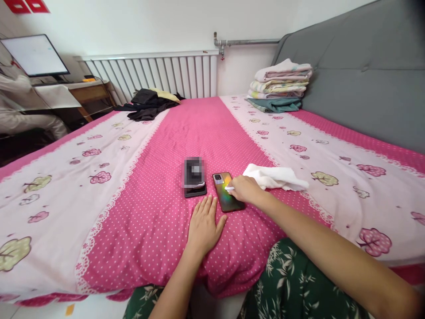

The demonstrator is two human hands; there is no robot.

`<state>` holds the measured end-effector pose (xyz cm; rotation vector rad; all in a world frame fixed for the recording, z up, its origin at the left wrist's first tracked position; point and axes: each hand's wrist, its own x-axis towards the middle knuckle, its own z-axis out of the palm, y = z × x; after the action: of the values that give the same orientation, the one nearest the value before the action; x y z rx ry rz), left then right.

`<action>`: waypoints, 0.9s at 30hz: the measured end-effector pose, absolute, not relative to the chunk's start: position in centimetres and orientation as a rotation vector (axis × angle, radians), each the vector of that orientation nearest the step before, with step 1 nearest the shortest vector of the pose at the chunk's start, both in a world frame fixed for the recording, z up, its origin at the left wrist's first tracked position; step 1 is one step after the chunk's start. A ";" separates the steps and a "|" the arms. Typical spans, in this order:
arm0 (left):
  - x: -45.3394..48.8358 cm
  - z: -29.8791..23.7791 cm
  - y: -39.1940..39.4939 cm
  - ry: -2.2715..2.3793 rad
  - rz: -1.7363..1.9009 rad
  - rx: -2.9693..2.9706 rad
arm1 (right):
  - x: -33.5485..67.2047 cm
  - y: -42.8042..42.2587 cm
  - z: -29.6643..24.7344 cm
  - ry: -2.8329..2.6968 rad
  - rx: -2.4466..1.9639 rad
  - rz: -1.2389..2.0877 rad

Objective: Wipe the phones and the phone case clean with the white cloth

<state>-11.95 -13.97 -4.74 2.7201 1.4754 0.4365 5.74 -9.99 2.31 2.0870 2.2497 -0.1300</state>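
A smartphone (230, 202) lies face down on the pink bedspread (159, 221), its shiny back and camera block showing. My right hand (245, 189) is closed over the phone's right side, pinching a small white piece (229, 188) against the back; most of that piece is hidden by the fingers. Flat on the bedspread, just left of the phone, rests my left hand (204, 227) with fingers stretched out, holding nothing. Beyond its fingertips is a black flat object (195, 193), partly pixelated. A crumpled white cloth (282, 178) lies beside my right hand.
Folded bedding (280, 84) is stacked by the grey headboard (361, 75). Dark clothes (149, 104) lie at the bed's far left, before a white radiator (159, 75). A person (20, 106) sits at a desk with a monitor (35, 55) on the left.
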 end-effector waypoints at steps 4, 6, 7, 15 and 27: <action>-11.9 -4.7 -14.0 1.476 0.444 2.718 | 5.9 -10.2 2.6 2.273 2.088 -0.146; -12.0 -4.7 -14.0 1.474 0.447 2.719 | 6.0 -10.1 2.5 2.285 2.093 -0.151; -12.0 -4.8 -14.0 1.474 0.452 2.720 | 6.0 -10.1 2.4 2.289 2.097 -0.154; -11.9 -4.8 -14.0 1.468 0.467 2.718 | 6.1 -9.6 1.9 2.298 2.148 -0.152; -11.9 -4.7 -14.0 1.471 0.458 2.719 | 6.0 -9.7 2.1 2.297 2.161 -0.143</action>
<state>-11.93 -13.97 -4.68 2.7192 1.4714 0.4576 6.05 -9.70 2.06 2.1610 2.2969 -0.1432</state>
